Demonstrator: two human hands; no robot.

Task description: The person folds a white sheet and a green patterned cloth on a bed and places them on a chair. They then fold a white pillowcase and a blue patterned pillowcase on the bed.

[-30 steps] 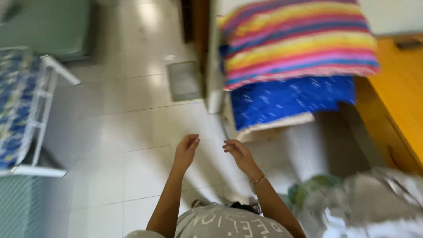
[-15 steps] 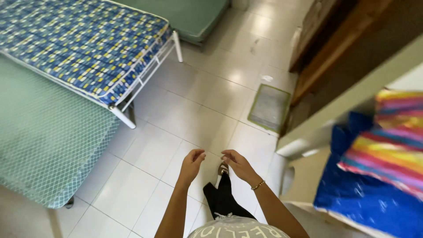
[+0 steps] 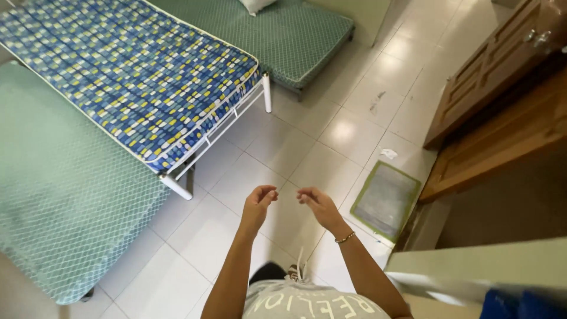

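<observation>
My left hand (image 3: 258, 204) and my right hand (image 3: 318, 206) hang side by side over the white tiled floor (image 3: 331, 133), a small gap between them. Both have the fingers loosely curled and hold nothing. A thin bracelet (image 3: 345, 237) circles my right wrist. The nearest thing to them is a grey floor mat with a green border (image 3: 385, 199), just right of my right hand.
A folding bed with a blue patterned mattress (image 3: 130, 77) stands at the left on a white metal frame. Green mattresses lie at the near left (image 3: 59, 195) and at the back (image 3: 295, 29). Wooden doors (image 3: 496, 71) and a pale ledge (image 3: 472, 266) fill the right side.
The view has swung left, from the striped and blue bedding at the right to the beds on the left. My hands stay together in front of me, still holding nothing.
</observation>
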